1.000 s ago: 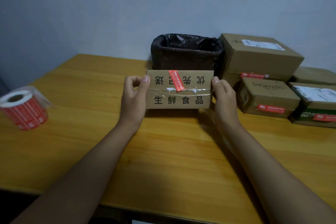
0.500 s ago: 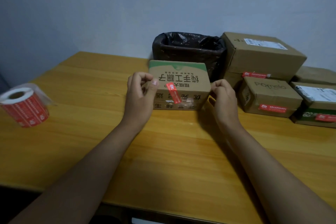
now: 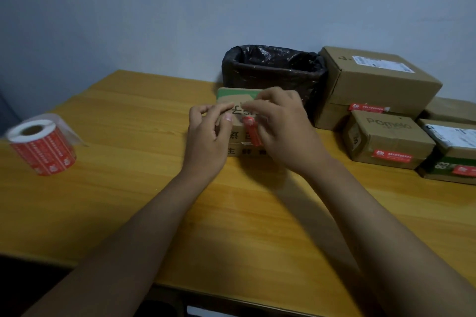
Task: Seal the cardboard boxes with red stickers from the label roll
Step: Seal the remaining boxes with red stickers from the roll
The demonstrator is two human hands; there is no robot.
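A small cardboard box (image 3: pixel 235 136) with printed characters and a green top edge sits on the wooden table (image 3: pixel 128 188) in front of the bin. A red sticker (image 3: pixel 252 134) runs from its top face down over its front. My left hand (image 3: pixel 207 136) grips the box's left end with curled fingers, the thumb on the front face. My right hand (image 3: pixel 282 128) lies over the top and right part of the box, fingers reaching left across it beside the sticker. The label roll (image 3: pixel 42 147) of red stickers stands at the table's left edge, away from both hands.
A bin lined with a black bag (image 3: pixel 273 67) stands right behind the box. Several stickered cardboard boxes are stacked at the right: a large one (image 3: pixel 378 77), a "pomelo" one (image 3: pixel 386 139) and a green-printed one (image 3: pixel 453 154). A wall is behind.
The box has been tipped back and set down on the table. My right hand moved from its right end onto its top by the sticker. My left hand stays at the left end.
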